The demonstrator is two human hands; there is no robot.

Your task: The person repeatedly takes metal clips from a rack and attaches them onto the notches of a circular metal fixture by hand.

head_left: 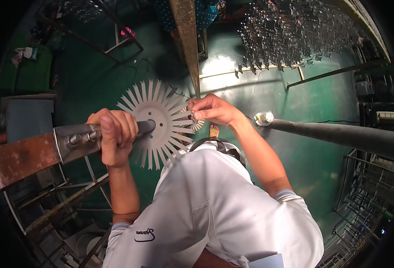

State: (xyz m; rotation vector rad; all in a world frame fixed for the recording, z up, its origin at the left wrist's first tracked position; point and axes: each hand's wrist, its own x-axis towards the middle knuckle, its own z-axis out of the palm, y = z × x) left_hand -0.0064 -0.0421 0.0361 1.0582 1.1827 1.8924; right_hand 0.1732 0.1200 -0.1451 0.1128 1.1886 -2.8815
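My left hand (pixel 116 134) is closed around a grey metal rod (pixel 144 127), whose end meets the centre of a pale slotted metal disc (pixel 154 116). The disc has many radial prongs with notched tips and a few small holes. Behind my hand, the rod's mount is bolted to a copper bar (pixel 25 158) that runs off left. My right hand (pixel 214 110) is pinched at the disc's right edge, with a small dark metal piece (pixel 192 117) at the fingertips; its kind is hard to make out. A second toothed disc (pixel 198 124) shows partly behind the fingers.
Many small shiny metal parts (pixel 290 33) hang on a rack at the upper right. A brown upright beam (pixel 185 40) stands ahead. To the right, a thick grey pole (pixel 326 131) has a wrapped end. Metal frames (pixel 58 201) stand at lower left, above the green floor (pixel 87 85).
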